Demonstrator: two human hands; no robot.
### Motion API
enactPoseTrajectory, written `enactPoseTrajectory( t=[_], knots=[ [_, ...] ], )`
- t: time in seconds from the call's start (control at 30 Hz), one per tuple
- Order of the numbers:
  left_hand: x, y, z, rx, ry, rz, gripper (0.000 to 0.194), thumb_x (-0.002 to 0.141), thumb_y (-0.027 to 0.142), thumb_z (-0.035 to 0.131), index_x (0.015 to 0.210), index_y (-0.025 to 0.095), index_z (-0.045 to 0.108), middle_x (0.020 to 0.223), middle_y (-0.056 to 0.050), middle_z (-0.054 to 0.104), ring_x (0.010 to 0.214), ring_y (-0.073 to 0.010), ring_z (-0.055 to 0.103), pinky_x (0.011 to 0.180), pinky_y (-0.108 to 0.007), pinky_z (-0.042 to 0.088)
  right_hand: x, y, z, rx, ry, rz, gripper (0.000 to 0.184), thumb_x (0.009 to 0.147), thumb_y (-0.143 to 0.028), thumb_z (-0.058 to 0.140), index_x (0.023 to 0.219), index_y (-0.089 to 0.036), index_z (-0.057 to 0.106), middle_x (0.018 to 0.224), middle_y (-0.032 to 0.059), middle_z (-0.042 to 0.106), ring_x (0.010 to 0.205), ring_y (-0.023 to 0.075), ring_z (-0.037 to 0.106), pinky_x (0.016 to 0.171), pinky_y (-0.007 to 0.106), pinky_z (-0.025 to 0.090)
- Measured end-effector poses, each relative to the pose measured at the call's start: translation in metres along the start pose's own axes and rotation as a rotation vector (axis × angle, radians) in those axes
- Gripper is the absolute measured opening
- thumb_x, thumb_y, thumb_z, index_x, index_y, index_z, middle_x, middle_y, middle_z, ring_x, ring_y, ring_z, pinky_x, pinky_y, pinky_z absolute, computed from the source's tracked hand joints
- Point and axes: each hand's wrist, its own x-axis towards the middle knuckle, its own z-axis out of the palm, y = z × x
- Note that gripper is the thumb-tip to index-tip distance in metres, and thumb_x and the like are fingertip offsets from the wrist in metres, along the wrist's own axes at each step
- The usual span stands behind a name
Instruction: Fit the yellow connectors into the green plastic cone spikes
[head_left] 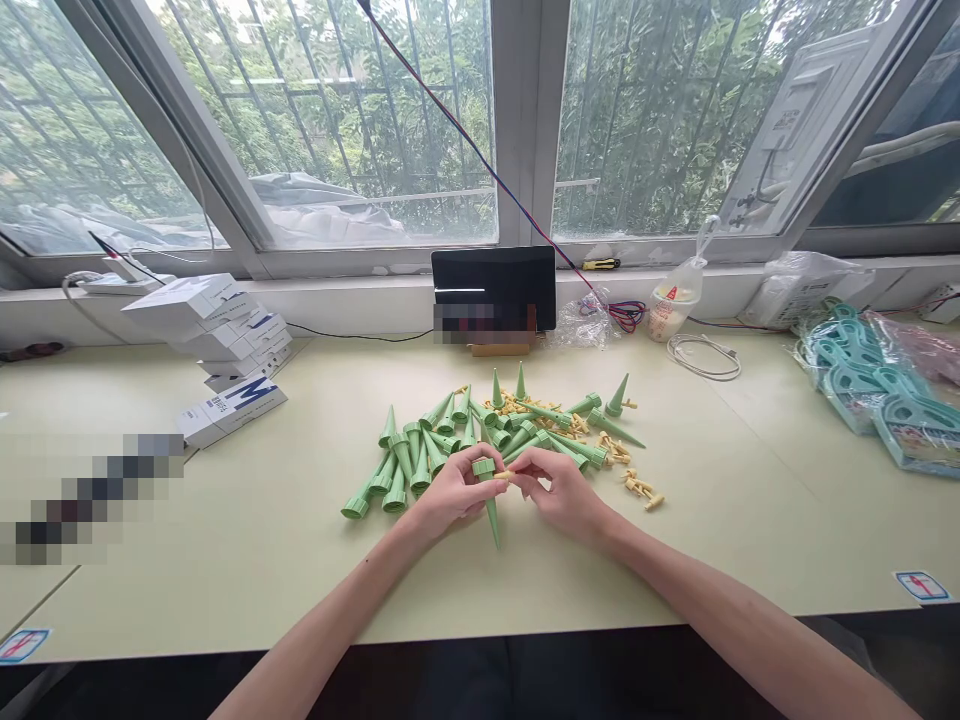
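My left hand [448, 492] is closed around a green plastic cone spike [489, 497] whose tip points down toward me. My right hand [561, 490] pinches a small yellow plastic piece [503, 475] against the spike's wide top end. Just beyond both hands lies a heap of several green cone spikes [450, 435] on the pale table [225, 520]. Small yellow pieces [637, 487] are scattered among and to the right of the heap.
White boxes [225, 340] are stacked at the left back. A black tablet [493, 290] stands at the window sill, with a cable coil [703, 356] and a bagged cup [671, 305] to its right. Teal packaged items [877, 385] lie at the far right.
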Motion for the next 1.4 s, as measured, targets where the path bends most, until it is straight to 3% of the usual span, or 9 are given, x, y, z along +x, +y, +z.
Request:
enactPoseTrajectory(
  t=[0.63,1.4],
  knots=[
    [-0.0002,0.0005,0.0003,-0.013,-0.012,0.000,0.033,0.077,0.041,0.080,0.088,0.022,0.055,0.041,0.014,0.026,0.037,-0.0033,0.018,0.037,-0.016,0.016,-0.0002,0.0010,0.0001,-0.038,-0.021,-0.019,0.017,0.098,-0.036,0.058,0.093,-0.023,0.067,0.078,0.0034,0.066,0.069,0.0191,0.058,0.064,0.033,0.044],
    [0.0009,-0.0039,-0.0027,0.008,-0.028,0.007,0.030,0.080,0.039,0.078,0.090,0.021,0.055,0.040,0.015,0.026,0.036,-0.0036,0.019,0.036,-0.017,0.017,0.0001,0.0037,0.0002,-0.081,-0.019,-0.031,0.018,0.099,-0.031,0.057,0.091,-0.018,0.066,0.073,0.0010,0.064,0.064,0.0146,0.057,0.060,0.028,0.043]
  ],
)
